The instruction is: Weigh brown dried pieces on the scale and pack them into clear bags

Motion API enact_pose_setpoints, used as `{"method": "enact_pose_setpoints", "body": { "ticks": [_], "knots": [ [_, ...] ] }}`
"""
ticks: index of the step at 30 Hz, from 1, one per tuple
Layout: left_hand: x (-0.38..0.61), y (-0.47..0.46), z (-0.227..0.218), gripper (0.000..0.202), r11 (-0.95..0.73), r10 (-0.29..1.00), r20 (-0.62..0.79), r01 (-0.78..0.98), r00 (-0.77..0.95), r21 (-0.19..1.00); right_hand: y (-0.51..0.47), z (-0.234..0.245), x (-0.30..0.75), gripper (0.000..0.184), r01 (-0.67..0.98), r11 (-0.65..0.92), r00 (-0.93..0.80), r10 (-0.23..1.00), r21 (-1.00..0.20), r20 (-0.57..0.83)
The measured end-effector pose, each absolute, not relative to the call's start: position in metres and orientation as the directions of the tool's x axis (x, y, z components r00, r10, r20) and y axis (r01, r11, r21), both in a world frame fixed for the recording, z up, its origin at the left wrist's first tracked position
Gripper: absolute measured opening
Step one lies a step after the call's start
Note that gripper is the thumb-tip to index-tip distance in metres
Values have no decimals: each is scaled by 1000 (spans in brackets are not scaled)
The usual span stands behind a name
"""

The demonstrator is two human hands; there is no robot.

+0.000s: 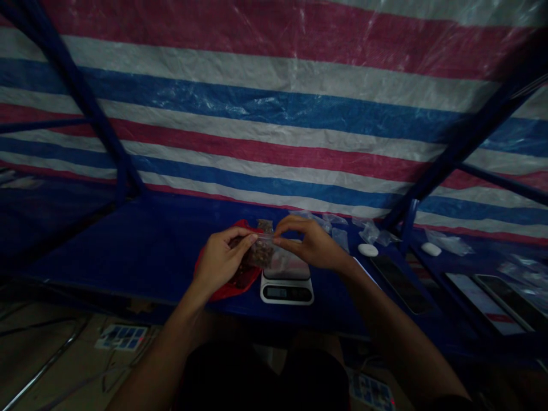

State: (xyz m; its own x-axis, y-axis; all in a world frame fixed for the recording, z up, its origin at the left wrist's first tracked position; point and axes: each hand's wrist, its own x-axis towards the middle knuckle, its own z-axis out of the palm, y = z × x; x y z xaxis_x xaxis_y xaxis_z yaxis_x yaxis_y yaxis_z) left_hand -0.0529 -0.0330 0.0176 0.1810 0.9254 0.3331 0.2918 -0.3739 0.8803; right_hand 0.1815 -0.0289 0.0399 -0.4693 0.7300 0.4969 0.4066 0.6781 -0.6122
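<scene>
A small clear zip bag (pixel 262 253) with brownish bits in it hangs between my two hands. My left hand (pixel 225 255) pinches its top edge at the left corner. At the right corner the fingers of my right hand (pixel 309 242) pinch the same edge. Below and behind the bag sits a white digital scale (pixel 286 292) with a dark display; its digits are too dim to read. A red plastic bag (pixel 229 292) holding brownish bits lies beside the scale, partly hidden by my left hand. Just behind, another small filled bag (pixel 265 225) lies on the shelf.
Empty clear bags (pixel 341 238) lie along the back of the blue shelf (pixel 162 245). To the right are a white oval case (pixel 367 250), a dark phone (pixel 400 282) and further phones. Blue metal posts (pixel 85 103) stand before a striped tarp (pixel 257 108). A power strip (pixel 122 337) lies below.
</scene>
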Motion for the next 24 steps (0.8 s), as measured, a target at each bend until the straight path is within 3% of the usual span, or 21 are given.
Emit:
{"method": "enact_pose_setpoints", "body": {
  "ticks": [2,5,7,9,11,12,15,17,20,22,24],
  "knots": [
    [-55,-30,20,34,-390,920,344,344,189,854,-22,44,175,11,410,681,-506,723,-607,470],
    [-84,-24,16,47,-328,933,350,612,88,720,-6,48,184,14,514,642,-436,767,-569,471],
    [-113,-21,5,65,-68,962,253,813,-100,578,7,48,196,14,616,601,-359,790,-509,497],
    [-137,-22,-11,80,153,981,25,841,-194,519,20,46,205,15,727,545,-305,802,-418,514],
    [-151,-23,-27,82,158,984,-159,817,-82,555,30,40,208,18,835,465,-283,821,-293,496],
    [-154,-23,-33,79,101,982,-186,796,15,597,32,37,207,19,876,427,-285,835,-226,471],
    [-151,-16,-37,60,-57,981,-97,730,167,681,27,29,191,25,917,387,-327,868,-96,373],
    [-146,-7,-25,52,-92,991,-10,727,135,680,15,27,171,24,876,464,-396,849,-134,350],
    [-139,5,-1,47,-134,991,71,735,117,664,-1,26,136,24,628,720,-624,693,-296,362],
    [-137,10,10,40,-144,987,35,782,154,607,-4,22,114,26,468,799,-737,589,-378,333],
    [-138,10,13,31,-126,982,-62,857,180,499,1,15,97,26,478,778,-767,596,-407,239]
  ]
}}
